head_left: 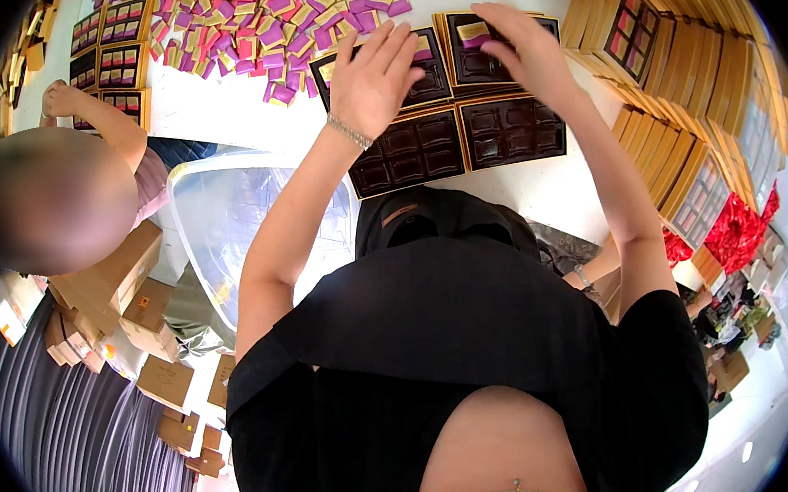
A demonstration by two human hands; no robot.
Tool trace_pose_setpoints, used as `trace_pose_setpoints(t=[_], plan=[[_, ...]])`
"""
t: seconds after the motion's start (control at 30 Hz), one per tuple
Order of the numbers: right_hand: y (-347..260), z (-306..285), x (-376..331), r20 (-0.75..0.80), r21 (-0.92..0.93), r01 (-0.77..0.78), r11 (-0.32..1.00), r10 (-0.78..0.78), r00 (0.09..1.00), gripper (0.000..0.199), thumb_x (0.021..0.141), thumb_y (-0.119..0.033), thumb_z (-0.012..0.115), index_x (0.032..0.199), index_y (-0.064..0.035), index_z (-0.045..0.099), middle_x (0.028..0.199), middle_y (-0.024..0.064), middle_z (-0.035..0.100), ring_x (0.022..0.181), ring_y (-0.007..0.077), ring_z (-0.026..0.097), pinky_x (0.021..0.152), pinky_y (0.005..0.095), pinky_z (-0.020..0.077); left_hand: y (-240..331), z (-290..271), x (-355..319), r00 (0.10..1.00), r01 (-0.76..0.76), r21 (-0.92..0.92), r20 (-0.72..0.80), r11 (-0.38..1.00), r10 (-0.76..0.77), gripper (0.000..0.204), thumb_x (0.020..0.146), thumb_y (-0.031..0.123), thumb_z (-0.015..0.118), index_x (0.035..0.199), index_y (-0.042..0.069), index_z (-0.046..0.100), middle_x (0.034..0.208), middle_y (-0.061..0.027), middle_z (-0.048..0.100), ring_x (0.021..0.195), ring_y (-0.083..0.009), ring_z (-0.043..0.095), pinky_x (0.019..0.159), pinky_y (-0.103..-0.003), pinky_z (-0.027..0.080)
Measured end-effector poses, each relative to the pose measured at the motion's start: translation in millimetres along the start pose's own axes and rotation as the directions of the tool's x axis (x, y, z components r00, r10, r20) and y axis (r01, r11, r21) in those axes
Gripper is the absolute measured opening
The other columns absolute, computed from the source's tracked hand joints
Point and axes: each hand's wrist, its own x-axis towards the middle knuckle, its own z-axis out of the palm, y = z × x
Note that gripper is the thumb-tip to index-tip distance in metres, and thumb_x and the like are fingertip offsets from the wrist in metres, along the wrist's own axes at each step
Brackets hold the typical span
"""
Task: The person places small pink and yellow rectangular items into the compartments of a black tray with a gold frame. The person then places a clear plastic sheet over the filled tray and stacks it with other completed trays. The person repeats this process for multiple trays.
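- The left hand [371,77] is at 12 o'clock, over the upper left tray [434,81]; its fingers are extended, and a purple-gold wrapped square [422,48] lies beside the fingertips. Whether the palm covers something, one cannot tell.
- The right hand [527,50] is at 1 o'clock, over the upper right tray [482,68]; its thumb is near another wrapped square [472,32], but whether it grips this, one cannot tell.
- Nearer to the body, the lower left tray [414,147] and the lower right tray [514,130] show dark moulded wells.
- The heap of wrapped squares [275,24] lies at 11 o'clock.
- The step seems to be placing squares into wells; the next move probably calls for precise finger alignment with a well.
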Motion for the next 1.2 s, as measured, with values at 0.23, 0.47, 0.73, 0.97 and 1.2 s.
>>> trace_pose_setpoints(t=[0.23,0.47,0.73,0.97,1.2], plan=[[-7,29,-34,0.184,-0.494,0.105,0.863,-0.014,0.983,0.087,0.083,-0.049,0.064,0.149,-0.0074,0.027,0.156,0.0069,0.026,0.145,0.0243,0.023,0.112,0.0618,0.0188,9,-2,-19,0.941,-0.014,0.071,0.339,0.997,-0.011,0.084,0.085,0.059,0.052,0.147,0.006,0.033,0.156,-0.0077,0.028,0.144,-0.0209,0.025,0.113,-0.061,0.013],[-2,24,-24,0.102,-0.406,0.123,0.905,-0.089,0.991,0.067,0.085,-0.040,0.065,0.140,-0.0105,0.043,0.148,0.0066,0.041,0.138,0.0234,0.036,0.111,0.0621,0.0182,4,-3,-18,0.941,0.026,0.002,0.337,1.000,-0.025,0.083,0.084,0.057,0.056,0.148,0.009,0.033,0.155,-0.0090,0.029,0.143,-0.0233,0.027,0.113,-0.060,0.016],[15,78,148,0.328,-0.263,0.169,0.950,-0.077,0.942,0.023,0.081,-0.016,0.069,0.100,-0.0053,0.062,0.095,0.0133,0.068,0.089,0.0331,0.066,0.071,0.0469,0.0517,-14,-18,3,0.986,0.145,-0.103,0.095,0.984,-0.135,0.069,0.079,0.041,0.069,0.139,0.013,0.046,0.147,-0.0094,0.041,0.134,-0.0279,0.043,0.101,-0.075,0.012],[13,142,177,0.506,-0.406,0.246,0.880,-0.008,0.862,0.014,0.080,-0.005,0.060,0.091,0.0013,0.066,0.094,0.0183,0.069,0.090,0.0330,0.069,0.071,0.0442,0.0556,-155,53,82,0.900,0.418,0.021,0.130,0.908,-0.417,0.039,0.081,0.023,0.071,0.117,0.011,0.061,0.114,-0.0133,0.061,0.105,-0.0279,0.061,0.085,-0.039,0.052],[34,10,130,0.130,-0.055,0.086,0.995,-0.078,0.988,0.034,0.085,-0.011,0.066,0.119,-0.0093,0.061,0.098,0.0145,0.066,0.090,0.0285,0.066,0.077,0.0364,0.0526,-182,89,73,0.919,0.299,0.184,0.209,0.936,-0.334,0.024,0.088,0.025,0.064,0.109,0.016,0.067,0.087,-0.0076,0.069,0.081,-0.0280,0.068,0.072,-0.039,0.054]])
